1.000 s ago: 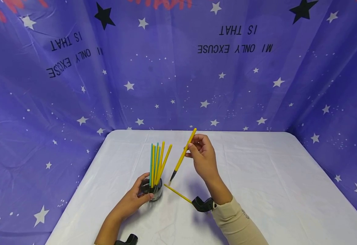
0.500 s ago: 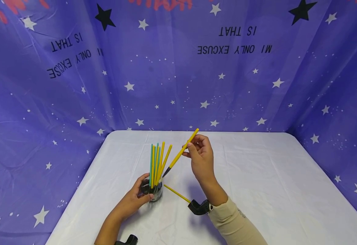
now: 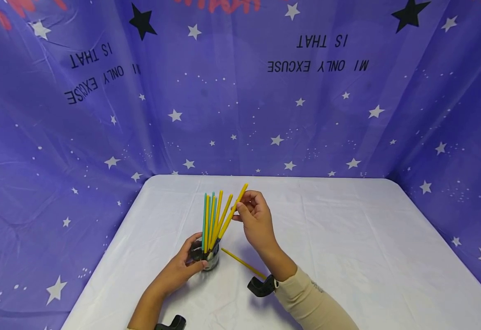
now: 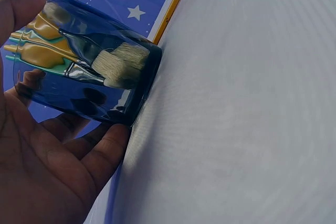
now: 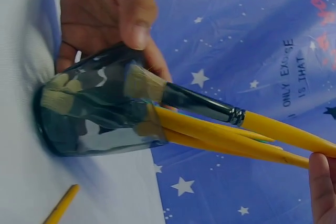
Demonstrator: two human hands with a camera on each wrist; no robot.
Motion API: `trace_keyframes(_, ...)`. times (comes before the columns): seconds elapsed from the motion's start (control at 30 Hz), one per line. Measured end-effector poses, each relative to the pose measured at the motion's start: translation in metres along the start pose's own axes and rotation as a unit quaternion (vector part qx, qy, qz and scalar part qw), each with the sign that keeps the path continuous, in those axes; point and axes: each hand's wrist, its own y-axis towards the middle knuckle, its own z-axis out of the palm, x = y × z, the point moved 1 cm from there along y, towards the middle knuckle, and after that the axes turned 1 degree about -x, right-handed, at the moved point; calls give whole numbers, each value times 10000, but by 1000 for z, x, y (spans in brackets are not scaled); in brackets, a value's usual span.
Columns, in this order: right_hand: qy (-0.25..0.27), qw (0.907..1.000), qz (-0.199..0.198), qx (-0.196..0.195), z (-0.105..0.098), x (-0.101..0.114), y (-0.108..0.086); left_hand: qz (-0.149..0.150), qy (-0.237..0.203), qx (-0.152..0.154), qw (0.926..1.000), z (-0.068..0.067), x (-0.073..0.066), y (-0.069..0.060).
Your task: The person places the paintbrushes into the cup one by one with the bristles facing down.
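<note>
My left hand grips a dark tinted glass jar standing on the table, fingers and thumb around its side. Several yellow and teal paintbrushes stand in the jar, bristles down. In the right wrist view, a yellow paintbrush with a dark ferrule has its pale bristles at the jar's mouth. My right hand pinches this brush by its handle, tilted with the handle end up and to the right. Another yellow paintbrush lies on the table right of the jar, its far end hidden behind the right wrist's camera.
A white cloth covers the table. Behind and beside it hangs a purple curtain with stars and lettering. A black wrist camera sits under the right wrist, close to the lying brush.
My right hand has moved left and slightly down, bringing the paintbrush's bristle end from beside the jar to its mouth. The left hand and jar have stayed put.
</note>
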Motion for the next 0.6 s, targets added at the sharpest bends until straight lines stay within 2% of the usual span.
trace_keyframes(0.23, -285, 9988, 317, 249, 6, -9, -2, 54, -33, -55, 10000, 1, 1, 1)
trace_keyframes(0.6, -854, 9905, 847, 667, 11, -14, -5, 80, 2, 6, 10000, 0, 1, 0)
